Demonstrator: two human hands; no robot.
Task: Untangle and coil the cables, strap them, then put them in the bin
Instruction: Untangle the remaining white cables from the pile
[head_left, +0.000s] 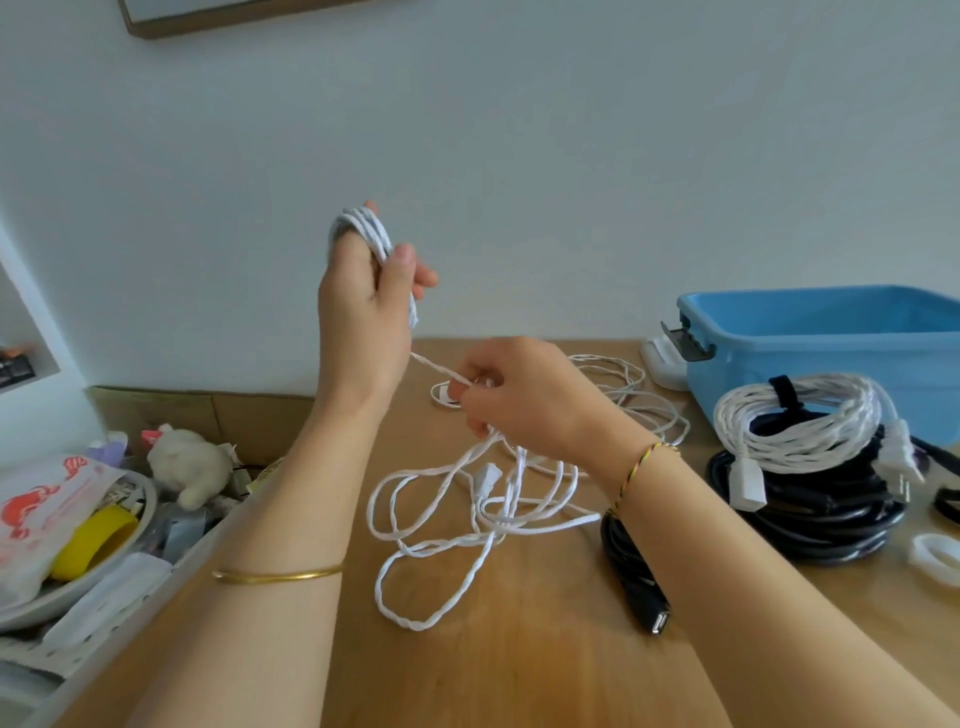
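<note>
The white twisted cable (488, 475) is half wound. Several turns sit as a tight coil around the fingers of the raised left hand (363, 306), with the thumb clamped over them. One strand runs down to the right hand (524, 395), which pinches it with curled fingers. The rest lies in loose tangled loops mid-table (519, 649), just beneath that hand. The blue bin (831, 343) stands at the far right corner.

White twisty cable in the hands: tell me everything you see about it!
The white cable looks like a twisted cord. Several loops wrap the raised left hand. One strand runs down to the right hand, which pinches it. The rest lies in loose, tangled loops on the wooden table, with a white plug among them.
</note>
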